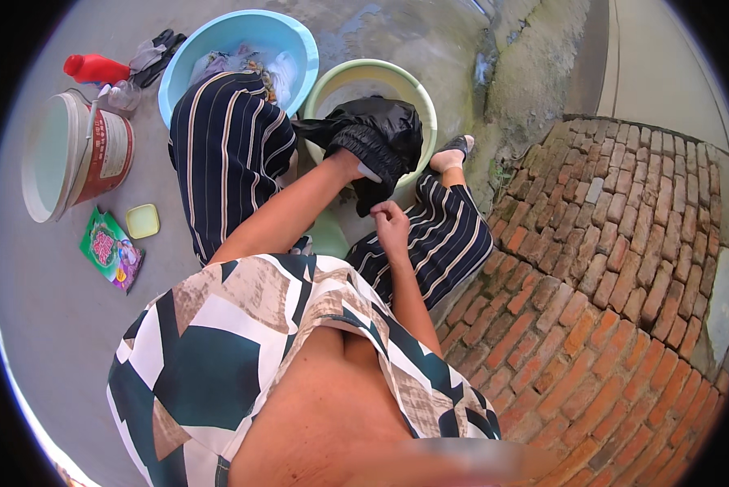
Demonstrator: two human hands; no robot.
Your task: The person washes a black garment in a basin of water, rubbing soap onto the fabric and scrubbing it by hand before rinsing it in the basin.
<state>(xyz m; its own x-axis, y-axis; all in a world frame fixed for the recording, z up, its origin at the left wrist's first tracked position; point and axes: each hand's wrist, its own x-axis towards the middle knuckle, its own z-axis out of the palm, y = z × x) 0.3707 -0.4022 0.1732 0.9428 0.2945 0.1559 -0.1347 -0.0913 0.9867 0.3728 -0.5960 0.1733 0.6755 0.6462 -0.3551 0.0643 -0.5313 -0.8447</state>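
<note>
A wet, shiny black garment [380, 134] with a gathered elastic edge hangs over the pale green basin [427, 114] between my knees. My left hand [346, 165] reaches into the garment; cloth covers its fingers, so their grip is hidden. A small white patch, perhaps a tag, shows beside that wrist. Below the basin's near rim, my right hand [391, 229] is closed, its curled fingers at the lower end of the black cloth.
Left of the pale green basin stands a light blue basin [169, 77] holding wet laundry [279, 77]. Farther left are a red bottle [96, 70], dark gloves [160, 61], a white-and-red bucket [109, 154], a green-and-purple packet [111, 250] and a yellow dish [143, 221]. Brick paving [575, 325] lies right.
</note>
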